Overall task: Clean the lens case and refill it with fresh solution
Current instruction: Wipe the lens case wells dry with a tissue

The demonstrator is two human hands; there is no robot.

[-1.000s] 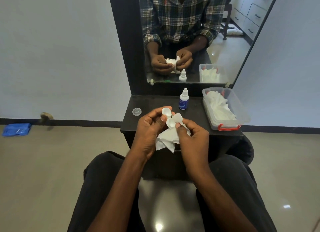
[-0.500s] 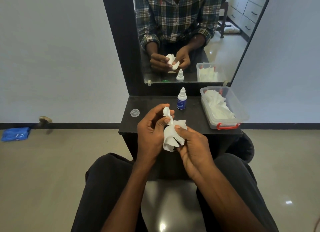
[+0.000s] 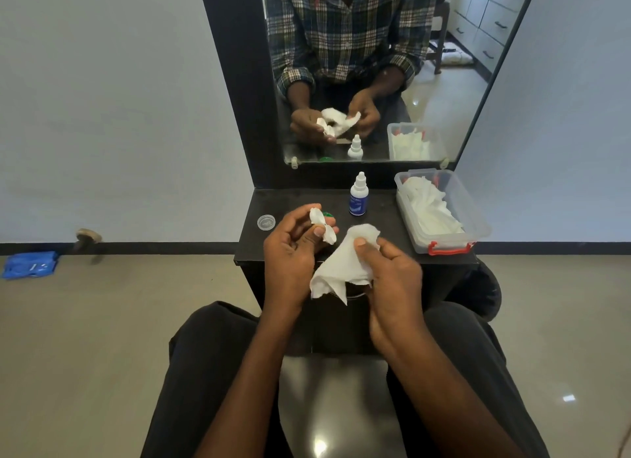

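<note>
My left hand [image 3: 293,252] pinches the white two-cup lens case [image 3: 321,226] between thumb and fingers, held on edge above the dark shelf [image 3: 382,232]. My right hand [image 3: 389,273] grips a crumpled white tissue [image 3: 343,266], now a little apart from the case. A small solution bottle [image 3: 358,199] with a blue label and white nozzle stands upright at the back of the shelf. A clear round cap [image 3: 266,222] lies at the shelf's left end, and a green cap [image 3: 328,214] peeks out behind the case.
A clear plastic box [image 3: 476,225] with red clips holds white tissues at the shelf's right. A mirror [image 3: 478,81] rises behind the shelf. My black-trousered knees sit below the shelf. A blue cloth [image 3: 30,265] lies on the floor far left.
The tissue was pressed against the lens case before; my right hand has drawn it away to the right, and the case stays in my left hand.
</note>
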